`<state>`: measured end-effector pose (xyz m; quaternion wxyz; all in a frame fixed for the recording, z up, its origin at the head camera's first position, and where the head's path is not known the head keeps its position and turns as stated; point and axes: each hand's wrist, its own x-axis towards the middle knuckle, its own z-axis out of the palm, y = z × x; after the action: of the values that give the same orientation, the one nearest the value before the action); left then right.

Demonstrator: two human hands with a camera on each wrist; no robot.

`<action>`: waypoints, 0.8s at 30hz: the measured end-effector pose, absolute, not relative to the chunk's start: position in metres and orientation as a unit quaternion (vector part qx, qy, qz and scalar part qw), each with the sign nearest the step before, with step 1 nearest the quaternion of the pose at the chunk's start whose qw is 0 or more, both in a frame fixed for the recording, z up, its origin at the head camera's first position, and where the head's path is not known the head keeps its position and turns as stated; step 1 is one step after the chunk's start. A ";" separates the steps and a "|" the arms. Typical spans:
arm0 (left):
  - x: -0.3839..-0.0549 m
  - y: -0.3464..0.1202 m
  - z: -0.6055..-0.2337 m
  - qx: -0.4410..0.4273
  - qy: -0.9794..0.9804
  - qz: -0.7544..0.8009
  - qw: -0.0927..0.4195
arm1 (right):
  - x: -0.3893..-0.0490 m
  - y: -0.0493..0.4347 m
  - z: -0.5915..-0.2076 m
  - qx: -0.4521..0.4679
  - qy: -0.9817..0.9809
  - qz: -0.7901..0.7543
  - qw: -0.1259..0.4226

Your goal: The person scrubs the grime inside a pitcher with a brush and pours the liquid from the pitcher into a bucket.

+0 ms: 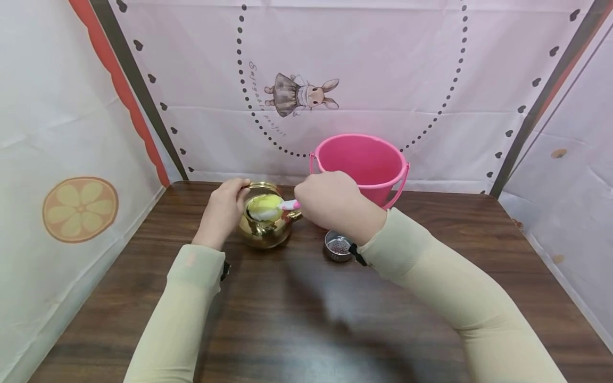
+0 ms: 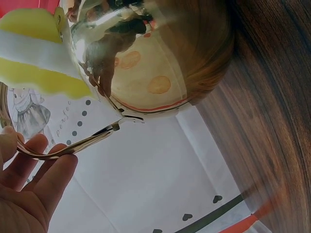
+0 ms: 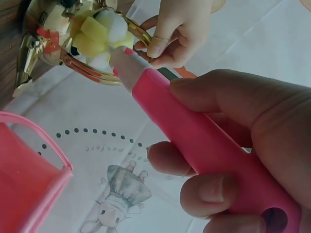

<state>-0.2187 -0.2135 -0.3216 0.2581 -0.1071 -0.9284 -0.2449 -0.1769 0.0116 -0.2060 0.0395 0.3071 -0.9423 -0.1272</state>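
Dark brown wood-grain table (image 1: 287, 319) fills the lower view, w/ a pale pink-white cloth (image 1: 373, 69) hung behind it, printed w/ a rabbit in a skirt, dots & small hearts; white cloth (image 1: 48, 122) at L side carries an orange-slice print.

Shiny gold metal teapot (image 1: 265, 236) is at the table's back-L part, mouth turned up toward the head cam, spout pointing R. L hand (image 1: 225, 207) grips its thin gold loop handle (image 2: 92, 140), thumb & fingertips pinched round the bar, per L wrist view.

R hand (image 1: 330, 205) grasps a bright pink plastic brush handle (image 3: 194, 131), fingers wrapped round it, thumb along the top. Handle's white neck leads to a yellow-&-white sponge head (image 1: 265, 207), which is at the teapot's mouth, covering most of it; can't tell how deep it goes.

Pink plastic bucket (image 1: 359, 154) stands behind the R hand near the back edge, its pink bail hanging down at R side. Small round silver metal strainer (image 1: 338, 257), perforated base showing, is on the table just beside the R wrist, in front of the bucket. Both arms wear pale cream-green sleeves (image 1: 431, 266) w/ black bands (image 1: 356, 254) at the wrists.
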 end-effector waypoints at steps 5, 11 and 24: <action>-0.218 -0.214 -0.325 -0.108 -0.929 -0.242 0.259 | -0.172 0.019 -0.215 0.297 -0.948 -0.111 0.026; -0.218 -0.214 -0.326 -0.116 -0.926 -0.237 0.270 | -0.165 0.026 -0.228 0.283 -0.954 -0.090 0.034; -0.218 -0.214 -0.324 -0.118 -0.924 -0.236 0.276 | -0.152 0.035 -0.254 0.278 -0.954 -0.050 0.099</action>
<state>-0.2184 -0.2140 -0.3240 0.2760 -0.1183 -0.9242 -0.2357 -0.1518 0.0354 -0.2538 0.0995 0.2781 -0.9541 -0.0501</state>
